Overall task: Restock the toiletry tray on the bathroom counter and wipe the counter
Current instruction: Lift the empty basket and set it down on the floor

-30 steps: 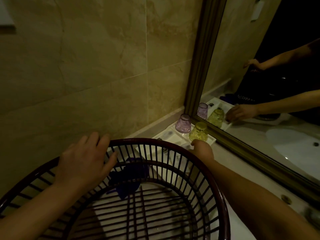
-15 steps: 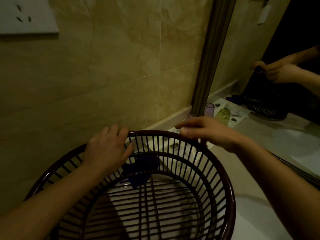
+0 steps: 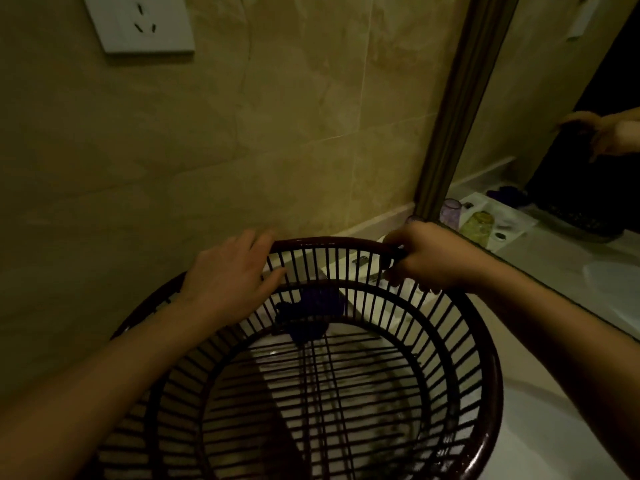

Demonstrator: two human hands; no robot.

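A dark brown slatted basket (image 3: 485,382) fills the lower middle of the head view, seen from above. My left hand (image 3: 228,278) grips its far rim on the left. My right hand (image 3: 429,258) is closed on the far rim on the right. Through the bars a dark blue cloth (image 3: 311,313) lies on the pale counter (image 3: 540,441) behind the basket. The white toiletry tray (image 3: 332,266) shows only in slivers between the bars. The cups on it are hidden by my right hand.
A tiled wall (image 3: 277,133) with a white socket (image 3: 142,22) rises right behind the basket. A framed mirror (image 3: 453,109) stands at right, reflecting a purple cup (image 3: 450,211), a yellow cup (image 3: 479,226) and my arms.
My right hand left the tray by the cups, swung over and closed on the basket's far rim. The view tilted up and the basket sits higher in the frame.
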